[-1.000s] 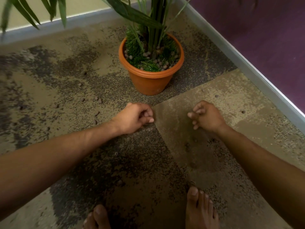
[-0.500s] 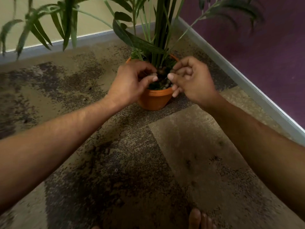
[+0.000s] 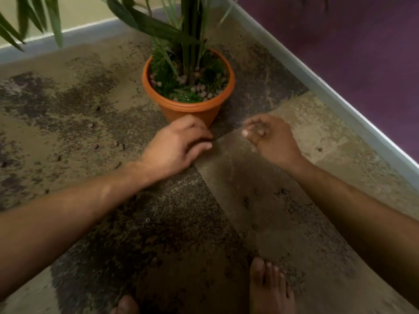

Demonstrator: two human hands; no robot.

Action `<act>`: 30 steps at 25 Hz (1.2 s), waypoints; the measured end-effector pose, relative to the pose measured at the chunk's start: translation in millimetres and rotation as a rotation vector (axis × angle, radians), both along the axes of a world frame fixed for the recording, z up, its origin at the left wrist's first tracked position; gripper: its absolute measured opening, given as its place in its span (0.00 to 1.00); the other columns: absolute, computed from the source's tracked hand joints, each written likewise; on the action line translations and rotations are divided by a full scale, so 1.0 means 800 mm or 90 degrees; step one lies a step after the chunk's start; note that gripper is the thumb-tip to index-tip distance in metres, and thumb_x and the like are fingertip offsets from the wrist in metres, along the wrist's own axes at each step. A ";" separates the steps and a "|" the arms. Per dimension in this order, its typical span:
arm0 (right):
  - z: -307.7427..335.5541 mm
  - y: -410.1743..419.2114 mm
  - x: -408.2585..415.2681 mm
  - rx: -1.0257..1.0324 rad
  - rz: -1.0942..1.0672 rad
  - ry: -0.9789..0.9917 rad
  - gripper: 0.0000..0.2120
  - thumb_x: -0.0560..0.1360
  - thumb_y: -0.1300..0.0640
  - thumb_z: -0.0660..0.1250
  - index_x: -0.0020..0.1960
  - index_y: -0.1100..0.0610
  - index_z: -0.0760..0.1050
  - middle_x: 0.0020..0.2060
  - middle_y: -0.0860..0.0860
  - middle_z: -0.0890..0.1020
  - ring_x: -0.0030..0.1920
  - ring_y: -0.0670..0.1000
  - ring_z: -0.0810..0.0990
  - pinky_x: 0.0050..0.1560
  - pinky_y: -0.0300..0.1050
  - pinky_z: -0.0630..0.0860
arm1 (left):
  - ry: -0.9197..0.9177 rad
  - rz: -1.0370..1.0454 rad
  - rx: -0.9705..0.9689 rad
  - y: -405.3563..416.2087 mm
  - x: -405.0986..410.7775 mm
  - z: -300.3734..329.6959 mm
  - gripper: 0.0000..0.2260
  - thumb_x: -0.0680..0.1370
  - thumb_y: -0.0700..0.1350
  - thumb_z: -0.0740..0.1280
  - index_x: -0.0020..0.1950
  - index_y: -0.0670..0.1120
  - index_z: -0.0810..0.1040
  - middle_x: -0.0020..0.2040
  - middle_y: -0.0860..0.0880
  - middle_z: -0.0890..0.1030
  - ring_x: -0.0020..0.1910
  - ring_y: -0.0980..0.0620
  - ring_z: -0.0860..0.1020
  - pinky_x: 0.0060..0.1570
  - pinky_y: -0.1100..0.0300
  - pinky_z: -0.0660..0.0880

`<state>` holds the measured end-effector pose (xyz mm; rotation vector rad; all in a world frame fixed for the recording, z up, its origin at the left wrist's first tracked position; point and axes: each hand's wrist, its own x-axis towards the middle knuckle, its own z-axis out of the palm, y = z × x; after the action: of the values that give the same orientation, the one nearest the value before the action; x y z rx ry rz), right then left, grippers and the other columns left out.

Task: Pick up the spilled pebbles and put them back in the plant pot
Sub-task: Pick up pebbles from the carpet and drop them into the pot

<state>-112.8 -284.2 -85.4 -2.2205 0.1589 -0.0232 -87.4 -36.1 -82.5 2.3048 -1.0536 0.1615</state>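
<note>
Left hand: the left hand [image 3: 179, 143] is low over the carpet just in front of the plant pot, palm down, fingers loosely spread and curved toward the floor, nothing seen in its grasp.
Right hand: the right hand [image 3: 269, 137] hangs to the right of the pot's base, palm turned partly up, fingers curled in toward the thumb (blurred, so I cannot tell whether it holds a pebble).
Gap between hands: the 2 hands are apart, with a seam of the carpet [image 3: 238, 200] between them.
Plant pot: the orange plant pot [image 3: 192, 109] stands upright on the floor near the corner, just beyond the left hand's fingertips; green stems and leaves rise from it.
Pebbles in pot: small pinkish pebbles in the pot [image 3: 201, 89] lie among the greenery on the soil surface.
Spilled pebbles: several spilled pebbles [image 3: 96, 147] lie scattered on the carpet to the left of the pot and the left hand, well apart from one another.
Feet: 2 bare feet [image 3: 269, 288] show at the bottom edge.
Surroundings: a grey skirting board [image 3: 328, 91] runs along the purple wall on the right.
</note>
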 end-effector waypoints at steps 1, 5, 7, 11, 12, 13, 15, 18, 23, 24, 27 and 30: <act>-0.014 -0.007 -0.017 -0.026 0.013 0.036 0.07 0.74 0.56 0.71 0.53 0.54 0.80 0.45 0.49 0.83 0.42 0.47 0.82 0.48 0.51 0.82 | 0.021 -0.053 0.046 -0.005 -0.013 -0.016 0.13 0.77 0.50 0.67 0.59 0.45 0.79 0.58 0.46 0.77 0.58 0.51 0.75 0.59 0.59 0.72; -0.051 -0.029 -0.078 -0.244 0.208 0.139 0.15 0.76 0.50 0.69 0.61 0.52 0.78 0.57 0.53 0.81 0.59 0.55 0.78 0.61 0.51 0.74 | 0.071 -0.229 0.206 -0.021 -0.058 -0.074 0.20 0.77 0.59 0.61 0.65 0.52 0.75 0.67 0.47 0.74 0.64 0.47 0.73 0.62 0.50 0.73; -0.063 -0.033 -0.104 -0.306 0.297 0.172 0.21 0.76 0.48 0.68 0.67 0.52 0.73 0.62 0.53 0.77 0.62 0.56 0.75 0.62 0.49 0.71 | 0.073 -0.285 0.252 -0.022 -0.074 -0.092 0.21 0.78 0.61 0.60 0.67 0.53 0.73 0.68 0.49 0.73 0.65 0.47 0.72 0.62 0.50 0.72; -0.082 -0.025 -0.135 -0.365 0.372 0.158 0.23 0.76 0.49 0.68 0.69 0.54 0.73 0.65 0.57 0.75 0.65 0.59 0.71 0.63 0.52 0.72 | 0.052 -0.345 0.248 -0.015 -0.095 -0.111 0.16 0.78 0.53 0.64 0.62 0.48 0.78 0.62 0.47 0.77 0.60 0.47 0.73 0.57 0.51 0.75; -0.083 -0.021 -0.139 -0.361 0.373 0.135 0.20 0.76 0.52 0.68 0.67 0.55 0.74 0.62 0.57 0.76 0.62 0.59 0.73 0.60 0.53 0.74 | 0.053 -0.332 0.225 -0.011 -0.095 -0.113 0.14 0.78 0.49 0.64 0.60 0.46 0.79 0.60 0.46 0.79 0.58 0.47 0.74 0.55 0.52 0.76; -0.085 -0.018 -0.141 -0.352 0.377 0.110 0.17 0.76 0.55 0.68 0.64 0.56 0.77 0.59 0.58 0.78 0.59 0.60 0.75 0.56 0.54 0.76 | 0.056 -0.318 0.210 -0.006 -0.094 -0.115 0.13 0.78 0.46 0.62 0.59 0.45 0.80 0.58 0.46 0.80 0.57 0.47 0.74 0.53 0.54 0.77; -0.087 -0.013 -0.141 -0.352 0.401 0.069 0.10 0.76 0.59 0.67 0.57 0.58 0.79 0.52 0.57 0.79 0.53 0.59 0.77 0.49 0.53 0.77 | 0.062 -0.300 0.210 0.005 -0.091 -0.113 0.14 0.77 0.42 0.59 0.58 0.44 0.80 0.56 0.46 0.81 0.55 0.48 0.75 0.52 0.54 0.78; -0.083 -0.010 -0.133 -0.333 0.416 0.077 0.06 0.77 0.60 0.65 0.52 0.58 0.80 0.48 0.55 0.80 0.49 0.56 0.78 0.47 0.51 0.77 | 0.070 -0.269 0.223 0.017 -0.090 -0.107 0.15 0.77 0.42 0.56 0.56 0.44 0.80 0.53 0.46 0.80 0.52 0.47 0.78 0.47 0.52 0.79; -0.068 -0.002 -0.111 -0.289 0.310 0.158 0.04 0.73 0.60 0.69 0.48 0.56 0.81 0.45 0.53 0.84 0.45 0.52 0.81 0.48 0.48 0.79 | 0.148 -0.146 0.142 0.026 -0.093 -0.096 0.08 0.77 0.40 0.63 0.52 0.44 0.81 0.51 0.46 0.80 0.47 0.49 0.80 0.47 0.54 0.78; -0.064 0.000 -0.106 -0.277 0.278 0.176 0.04 0.73 0.60 0.69 0.47 0.56 0.81 0.44 0.52 0.84 0.45 0.51 0.81 0.48 0.47 0.79 | 0.161 -0.114 0.120 0.026 -0.090 -0.091 0.07 0.77 0.40 0.65 0.51 0.45 0.82 0.50 0.47 0.80 0.47 0.50 0.80 0.50 0.56 0.78; -0.048 0.012 -0.081 -0.098 0.149 0.233 0.04 0.73 0.60 0.72 0.48 0.56 0.82 0.42 0.53 0.85 0.39 0.50 0.83 0.44 0.47 0.82 | 0.159 -0.031 0.071 0.027 -0.074 -0.069 0.06 0.76 0.40 0.69 0.51 0.44 0.83 0.50 0.48 0.81 0.48 0.52 0.80 0.53 0.65 0.73; -0.015 0.034 -0.051 0.235 0.005 0.218 0.06 0.71 0.65 0.73 0.48 0.62 0.80 0.42 0.60 0.85 0.34 0.50 0.84 0.40 0.41 0.82 | 0.148 0.057 0.001 0.029 -0.053 -0.040 0.06 0.75 0.41 0.70 0.50 0.45 0.84 0.49 0.50 0.81 0.48 0.56 0.79 0.51 0.69 0.73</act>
<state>-153.3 -256.8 -97.3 -1.8411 0.3157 0.3648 -129.8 -12.9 -114.5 2.3075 -0.8353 -0.0709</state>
